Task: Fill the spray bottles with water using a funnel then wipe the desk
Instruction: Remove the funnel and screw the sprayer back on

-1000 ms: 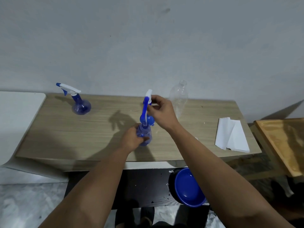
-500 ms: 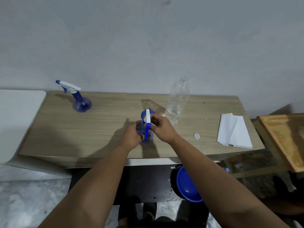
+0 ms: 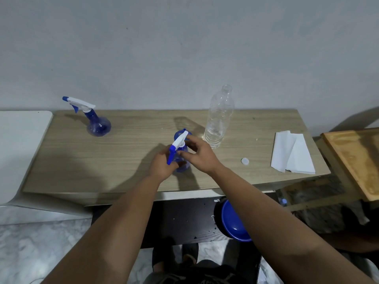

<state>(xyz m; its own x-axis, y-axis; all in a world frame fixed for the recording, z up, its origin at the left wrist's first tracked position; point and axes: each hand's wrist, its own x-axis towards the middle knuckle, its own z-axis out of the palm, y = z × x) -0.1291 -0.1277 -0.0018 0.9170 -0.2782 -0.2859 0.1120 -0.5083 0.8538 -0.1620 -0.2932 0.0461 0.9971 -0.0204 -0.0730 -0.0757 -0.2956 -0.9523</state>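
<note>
Head view, left hand (image 3: 162,167) grips spray bottle (image 3: 181,160), right hand (image 3: 196,153) pinches trigger head (image 3: 178,143)

No legible text, label, brand, number or sign appears in the head view. The clear plastic bottle (image 3: 219,117) carries no label. Both blue spray bottles (image 3: 98,121) show plain surfaces. The folded white paper (image 3: 292,155) on the bench (image 3: 123,152) is blank.
</note>
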